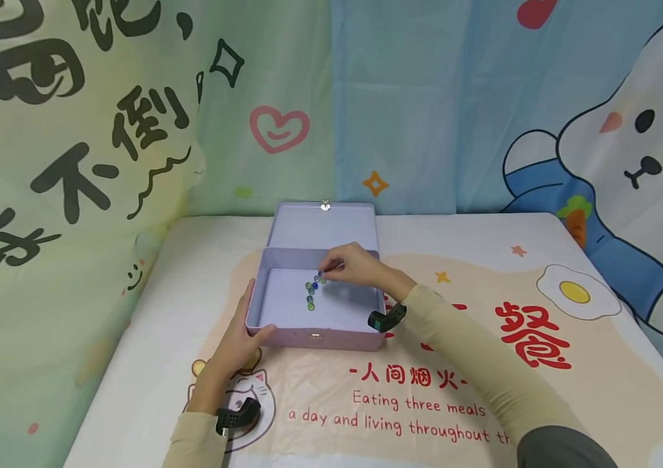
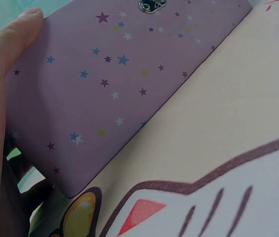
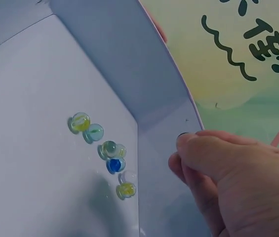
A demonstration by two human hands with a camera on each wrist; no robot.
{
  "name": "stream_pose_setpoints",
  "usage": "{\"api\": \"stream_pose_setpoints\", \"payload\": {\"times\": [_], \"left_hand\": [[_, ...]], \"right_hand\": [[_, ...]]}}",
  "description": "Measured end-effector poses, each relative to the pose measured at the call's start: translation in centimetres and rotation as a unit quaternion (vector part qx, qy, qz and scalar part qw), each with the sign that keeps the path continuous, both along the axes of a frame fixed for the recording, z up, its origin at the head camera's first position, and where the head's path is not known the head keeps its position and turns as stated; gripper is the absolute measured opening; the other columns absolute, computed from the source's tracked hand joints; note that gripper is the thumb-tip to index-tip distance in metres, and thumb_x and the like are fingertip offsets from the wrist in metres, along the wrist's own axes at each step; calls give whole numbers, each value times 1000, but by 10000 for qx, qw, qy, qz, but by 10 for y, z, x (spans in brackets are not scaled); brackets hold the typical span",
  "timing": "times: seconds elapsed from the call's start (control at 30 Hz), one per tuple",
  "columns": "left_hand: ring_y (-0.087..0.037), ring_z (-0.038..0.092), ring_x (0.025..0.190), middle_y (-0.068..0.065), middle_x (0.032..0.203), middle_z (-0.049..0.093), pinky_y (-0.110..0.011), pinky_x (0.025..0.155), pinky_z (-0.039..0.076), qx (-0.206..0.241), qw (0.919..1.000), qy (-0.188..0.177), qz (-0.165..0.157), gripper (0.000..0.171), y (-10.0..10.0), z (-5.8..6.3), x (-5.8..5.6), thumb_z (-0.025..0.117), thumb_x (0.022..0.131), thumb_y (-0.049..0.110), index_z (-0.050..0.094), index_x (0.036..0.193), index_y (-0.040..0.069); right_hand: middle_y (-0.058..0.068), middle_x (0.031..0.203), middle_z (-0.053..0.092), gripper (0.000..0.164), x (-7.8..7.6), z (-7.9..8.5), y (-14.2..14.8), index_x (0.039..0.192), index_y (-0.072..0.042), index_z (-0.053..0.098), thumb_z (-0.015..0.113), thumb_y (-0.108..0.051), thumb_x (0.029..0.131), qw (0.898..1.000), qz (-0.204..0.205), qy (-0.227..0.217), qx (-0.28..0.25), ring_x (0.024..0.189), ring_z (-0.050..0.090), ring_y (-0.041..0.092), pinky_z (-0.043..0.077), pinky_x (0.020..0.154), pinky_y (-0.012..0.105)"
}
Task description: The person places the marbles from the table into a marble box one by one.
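Note:
A lilac hinged-lid box [image 1: 320,339] stands on the table with its lid [image 1: 322,224] laid back. Star prints cover its outer wall [image 2: 95,89]. My left hand [image 1: 238,338] holds the near left corner, thumb at the front rim and fingers along the left side. Over the inside of the box, my right hand [image 1: 355,265] pinches a small dark marble [image 3: 182,134], mostly hidden by the fingertips. Below lie several glass marbles in a crooked line on the box floor, among them a blue marble [image 3: 114,165] and a yellow-streaked marble [image 3: 81,121].
A printed cloth [image 1: 402,442] with red lettering and cartoon figures covers the table. A patterned curtain [image 1: 285,78] hangs behind its back edge. The box has a small metal clasp [image 2: 152,5] at the front, and the upright walls surround the marbles.

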State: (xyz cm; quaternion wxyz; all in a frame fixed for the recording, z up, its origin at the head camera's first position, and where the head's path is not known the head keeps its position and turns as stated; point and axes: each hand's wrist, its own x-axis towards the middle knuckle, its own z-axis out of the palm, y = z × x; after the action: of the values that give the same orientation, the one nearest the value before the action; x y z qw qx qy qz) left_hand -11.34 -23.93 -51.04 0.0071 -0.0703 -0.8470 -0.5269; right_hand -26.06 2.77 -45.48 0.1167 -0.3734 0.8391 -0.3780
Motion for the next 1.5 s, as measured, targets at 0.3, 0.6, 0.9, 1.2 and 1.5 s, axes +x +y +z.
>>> {"api": "stream_pose_setpoints", "payload": {"times": [0.3, 0.6, 0.9, 1.2, 1.5], "left_hand": [[-38, 13, 146, -4, 161, 4, -64, 111, 17, 15, 10000, -27, 17, 98, -1, 2, 0, 68, 83, 25, -1, 152, 39], [-38, 13, 146, -2, 162, 4, -65, 110, 17, -26, 9999, -88, 45, 98, -2, 0, 1, 68, 83, 26, -1, 152, 40], [-38, 13, 146, -4, 162, 4, -65, 110, 17, -86, 9999, -88, 54, 99, -1, 1, 1, 68, 83, 26, -2, 150, 44], [-37, 12, 146, -3, 162, 4, -63, 111, 17, -61, 9999, -112, 56, 98, 0, 2, 2, 68, 83, 27, -2, 149, 46], [-38, 10, 146, -8, 161, 2, -62, 112, 16, -74, 9994, -329, 12, 99, -1, 0, -2, 68, 83, 24, -2, 153, 34]], "right_hand": [[3, 95, 72, 11, 1, -3, -5, 94, -7, 73, 71, -11, 84, 9988, 3, 64, 482, 89, 67, 12, 54, 78, 20], [2, 92, 72, 8, 1, -9, -8, 91, -8, 73, 71, -8, 83, 9936, 49, 378, 1068, 84, 66, 10, 54, 74, 19], [1, 93, 72, 10, 3, -10, -9, 92, -9, 73, 72, -9, 82, 9841, 284, 697, 1606, 87, 67, 10, 53, 77, 18], [-1, 94, 70, 10, 4, -13, -10, 93, -11, 73, 72, -11, 83, 9696, 438, 999, 2192, 87, 64, 9, 52, 78, 19], [1, 93, 70, 12, 5, -11, -10, 95, -10, 74, 72, -10, 83, 9611, 613, 1268, 2376, 83, 61, 9, 51, 76, 21]]}}
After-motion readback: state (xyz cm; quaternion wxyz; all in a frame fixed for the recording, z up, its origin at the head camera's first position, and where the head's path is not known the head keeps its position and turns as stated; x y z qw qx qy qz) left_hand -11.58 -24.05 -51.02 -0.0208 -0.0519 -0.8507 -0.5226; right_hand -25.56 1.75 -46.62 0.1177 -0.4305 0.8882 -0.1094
